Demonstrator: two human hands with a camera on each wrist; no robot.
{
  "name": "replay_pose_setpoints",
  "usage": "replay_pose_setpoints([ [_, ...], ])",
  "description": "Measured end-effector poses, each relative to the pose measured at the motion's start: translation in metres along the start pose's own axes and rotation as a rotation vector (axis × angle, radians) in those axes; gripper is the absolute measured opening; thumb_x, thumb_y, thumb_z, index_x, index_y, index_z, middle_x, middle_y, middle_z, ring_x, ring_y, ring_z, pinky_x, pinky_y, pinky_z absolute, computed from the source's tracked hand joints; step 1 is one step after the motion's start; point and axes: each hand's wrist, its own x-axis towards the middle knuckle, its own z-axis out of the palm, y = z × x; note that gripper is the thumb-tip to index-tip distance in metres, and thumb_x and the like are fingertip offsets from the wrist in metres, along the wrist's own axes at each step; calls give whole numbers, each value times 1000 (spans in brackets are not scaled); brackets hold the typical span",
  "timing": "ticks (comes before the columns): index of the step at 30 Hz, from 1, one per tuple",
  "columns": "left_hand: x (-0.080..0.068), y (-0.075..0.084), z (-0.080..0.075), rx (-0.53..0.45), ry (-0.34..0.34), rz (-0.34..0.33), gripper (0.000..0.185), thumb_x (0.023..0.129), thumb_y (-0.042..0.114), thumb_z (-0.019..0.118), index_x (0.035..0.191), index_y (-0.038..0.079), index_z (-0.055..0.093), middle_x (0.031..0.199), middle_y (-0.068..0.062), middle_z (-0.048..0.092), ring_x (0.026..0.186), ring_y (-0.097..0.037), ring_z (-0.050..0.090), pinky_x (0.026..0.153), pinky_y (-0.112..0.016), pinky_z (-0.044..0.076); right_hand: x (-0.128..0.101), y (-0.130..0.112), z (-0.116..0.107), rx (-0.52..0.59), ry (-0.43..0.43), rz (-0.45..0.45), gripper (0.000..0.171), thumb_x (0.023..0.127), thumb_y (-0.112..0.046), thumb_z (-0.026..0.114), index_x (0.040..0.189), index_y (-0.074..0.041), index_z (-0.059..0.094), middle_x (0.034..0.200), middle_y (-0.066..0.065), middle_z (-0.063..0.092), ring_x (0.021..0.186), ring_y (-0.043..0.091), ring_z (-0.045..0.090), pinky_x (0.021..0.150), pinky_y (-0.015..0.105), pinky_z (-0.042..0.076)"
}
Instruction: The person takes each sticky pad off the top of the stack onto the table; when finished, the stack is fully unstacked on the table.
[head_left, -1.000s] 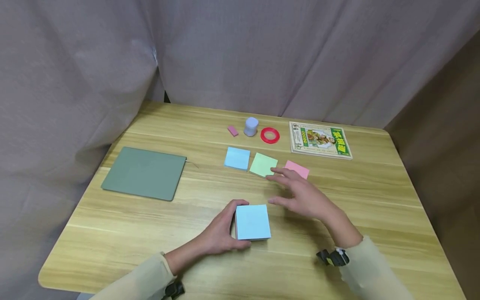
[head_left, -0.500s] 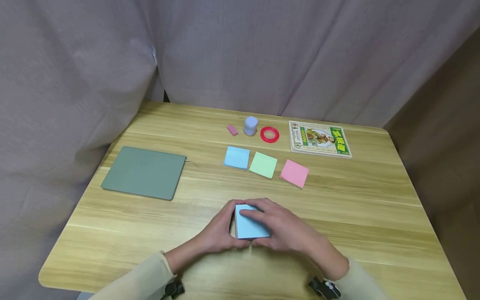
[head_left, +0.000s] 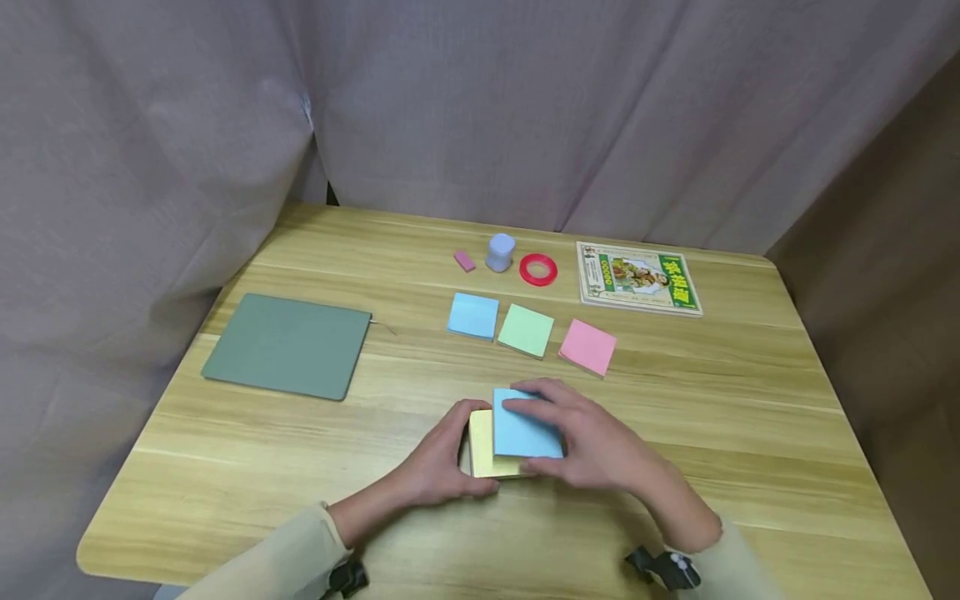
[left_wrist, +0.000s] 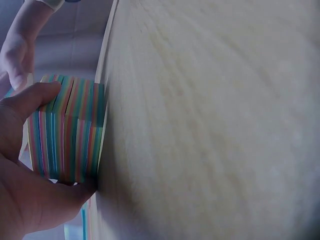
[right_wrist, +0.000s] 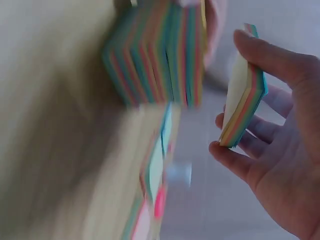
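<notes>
A thick multicolour sticky-note block [head_left: 480, 446] stands on the wooden table [head_left: 247, 467] near the front edge, its top sheet yellow. My left hand [head_left: 448, 457] grips the block's left side, thumb and fingers curled round it; the left wrist view shows the striped block [left_wrist: 67, 132] in that hand [left_wrist: 25, 190]. My right hand [head_left: 588, 440] pinches a thin blue-topped wad of notes [head_left: 525, 425], raised just above and to the right of the block. In the right wrist view the wad [right_wrist: 242, 107] sits between thumb and fingers [right_wrist: 270, 60], apart from the block [right_wrist: 160, 55].
Farther back lie a blue note [head_left: 474, 316], a green note [head_left: 527, 330] and a pink note [head_left: 588, 347] in a row. Behind them are a pink eraser [head_left: 464, 261], a pale cylinder [head_left: 501, 252], a red tape ring [head_left: 538, 270] and a book [head_left: 639, 278]. A green pad [head_left: 288, 345] lies left.
My right hand came back from the pink note to the block, then lifted a blue-topped wad off it toward the right, uncovering a yellow sheet. The left hand kept its hold.
</notes>
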Motion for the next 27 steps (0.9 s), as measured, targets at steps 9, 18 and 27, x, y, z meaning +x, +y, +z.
replay_pose_setpoints([
  [9,0,1,0,26,5,-4,91,64,22,92,138,17,38,127,5,49,111,-13,49,99,-36,40,-28,112,-32,-22,206,355,71,78,-37,84,138,-11,56,141,17,45,119,41,47,89,58,42],
  [18,0,1,1,34,-3,-10,91,65,24,91,139,18,38,127,5,49,111,-13,49,98,-36,40,-52,181,-32,-83,214,528,77,83,-39,78,141,2,48,141,30,39,124,51,39,91,63,38],
  [27,0,1,0,30,-6,-11,89,65,24,91,137,21,38,125,6,50,110,-14,49,98,-37,40,-50,185,-31,-128,160,555,76,86,-43,74,142,0,48,144,31,34,128,52,34,98,66,34],
])
